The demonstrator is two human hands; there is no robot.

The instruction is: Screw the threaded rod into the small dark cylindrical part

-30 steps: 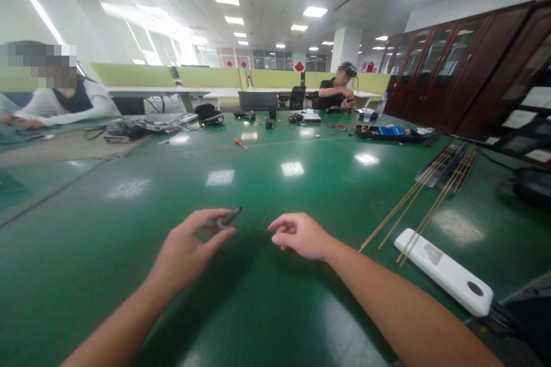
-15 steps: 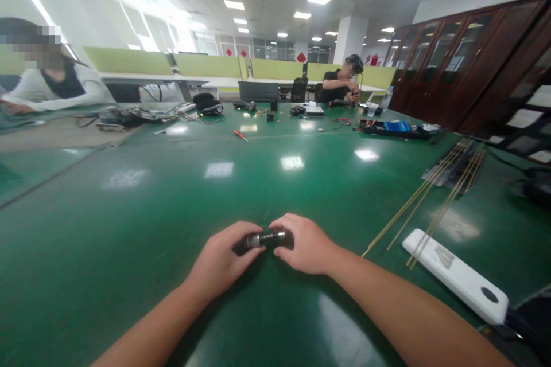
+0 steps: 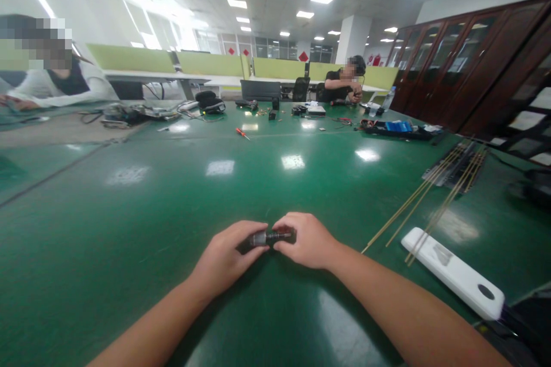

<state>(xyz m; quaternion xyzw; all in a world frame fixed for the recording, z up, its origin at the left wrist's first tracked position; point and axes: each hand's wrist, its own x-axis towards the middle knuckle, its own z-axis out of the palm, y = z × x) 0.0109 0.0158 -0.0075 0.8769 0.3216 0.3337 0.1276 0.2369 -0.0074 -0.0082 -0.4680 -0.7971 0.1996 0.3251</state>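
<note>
Low over the green table, my left hand (image 3: 230, 252) grips one end of a small dark cylindrical object (image 3: 259, 238) between thumb and fingers. The object has a grey band and a narrower, ribbed dark part that reaches to the right. My right hand (image 3: 307, 242) is curled around that right end, its thumb and fingertips bent toward it. Its inner fingers are hidden, and the object's exact kind is not clear.
A white oblong device (image 3: 454, 272) lies at the right, with thin wooden sticks (image 3: 424, 195) partly over it. Farther off are a red screwdriver (image 3: 242, 133), a black tray (image 3: 398, 129) of parts and assorted gear. Two people sit across the table.
Both hands stay nearly in place around the object. Its narrower ribbed part looks thinner and darker now between the hands. The view has shifted slightly.
</note>
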